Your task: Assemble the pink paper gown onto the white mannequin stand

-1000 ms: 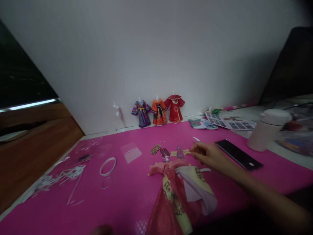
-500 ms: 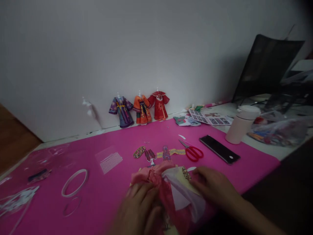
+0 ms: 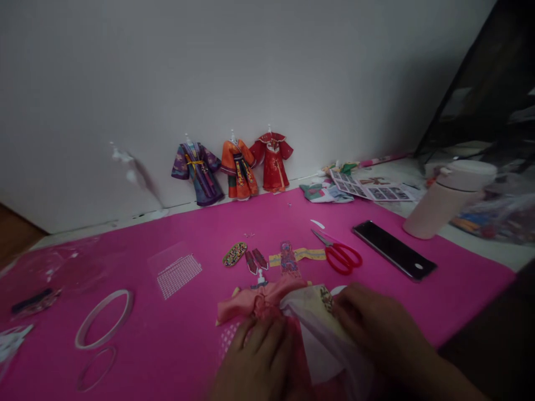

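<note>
A coral-pink doll dress (image 3: 267,301) lies on the pink mat in front of me, with the small white neck of a doll form (image 3: 261,275) above its collar. My left hand (image 3: 259,353) rests on its front, fingers laid flat on the cloth. At the dress's right side my right hand (image 3: 376,320) has its fingers closed at the edge of a pale sheer cloth (image 3: 317,328) with a dark patterned patch. Part of the dress is hidden under both hands. A white dotted sheet (image 3: 229,337) shows beside my left fingers.
Red-handled scissors (image 3: 343,258) and a phone (image 3: 393,250) lie to the right, near a pale bottle (image 3: 449,197). Beyond the dress are a bead-filled oval dish (image 3: 234,254) and cut fabric pieces (image 3: 288,259). A tape roll (image 3: 104,320) is at left. Three dressed doll forms (image 3: 238,167) lean against the wall.
The whole view has shifted a little. My left fingers sit slightly further over the front of the dress, and the dotted sheet now shows beside them. My right hand stays at the sheer cloth.
</note>
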The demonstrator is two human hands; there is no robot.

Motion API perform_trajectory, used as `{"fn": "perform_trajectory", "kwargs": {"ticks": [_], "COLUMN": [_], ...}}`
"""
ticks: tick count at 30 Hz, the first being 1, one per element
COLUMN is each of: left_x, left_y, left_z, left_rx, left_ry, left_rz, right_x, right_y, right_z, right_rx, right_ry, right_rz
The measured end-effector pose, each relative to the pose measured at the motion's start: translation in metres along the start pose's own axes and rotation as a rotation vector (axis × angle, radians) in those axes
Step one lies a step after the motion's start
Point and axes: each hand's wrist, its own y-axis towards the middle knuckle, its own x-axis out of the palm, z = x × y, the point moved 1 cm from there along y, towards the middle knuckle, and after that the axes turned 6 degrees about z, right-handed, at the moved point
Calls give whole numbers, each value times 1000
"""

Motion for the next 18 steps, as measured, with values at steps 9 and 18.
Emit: {"fn": "perform_trajectory", "kwargs": {"ticks": [9,18], "left_x": [-1,2], "left_y": [4,3], "left_z": [5,6], "left_rx": [73,69], "left_ry": [64,40], "left_rz": [-29,-53], "right_x": [9,-9], "right_y": [-7,2], "right_z": [1,-14], "right_rx": [4,299], "right_ry": [-7,1002], "right_rz": [-81,-127]}}
